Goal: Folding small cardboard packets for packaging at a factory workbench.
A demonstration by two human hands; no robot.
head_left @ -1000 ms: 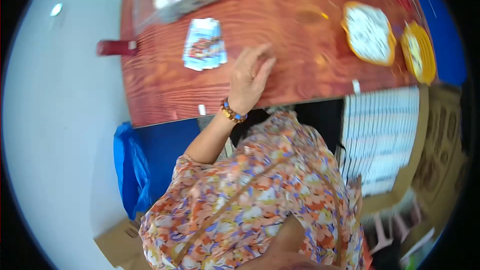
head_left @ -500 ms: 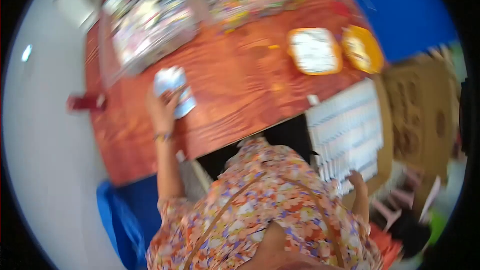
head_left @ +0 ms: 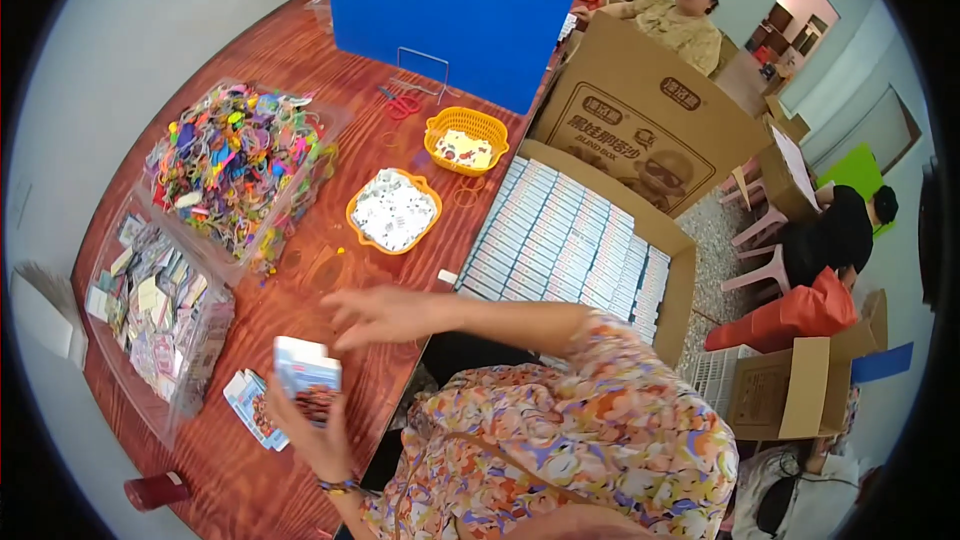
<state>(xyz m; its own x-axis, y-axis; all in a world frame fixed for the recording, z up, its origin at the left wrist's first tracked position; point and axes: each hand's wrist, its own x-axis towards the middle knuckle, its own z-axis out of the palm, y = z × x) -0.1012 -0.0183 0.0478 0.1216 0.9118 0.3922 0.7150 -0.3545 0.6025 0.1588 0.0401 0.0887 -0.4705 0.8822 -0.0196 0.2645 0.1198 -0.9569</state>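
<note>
My left hand [head_left: 322, 445] grips a small blue-and-white cardboard box [head_left: 305, 362] with a dark reddish-brown picture, holding it tilted above the table. Its upper end looks open, with a white flap standing up. Just above and beside that box is my right hand [head_left: 378, 316], its fingers spread and nothing visible in them. Flattened blue-and-white box blanks [head_left: 250, 408] lie on the wood-patterned table to the left of my left hand.
Two clear bins stand left: one has tangled colourful trinkets [head_left: 235, 165], the other small flat packets [head_left: 160, 310]. Beyond are an orange basket [head_left: 437, 212], a yellow basket [head_left: 490, 130], red scissors [head_left: 402, 105] and a blue panel [head_left: 450, 20]. A carton [head_left: 680, 285] holds rows of boxes [head_left: 560, 240].
The view has turned right. My right hand has come from beside the carton's boxes to over the table, near the box in my left hand.
</note>
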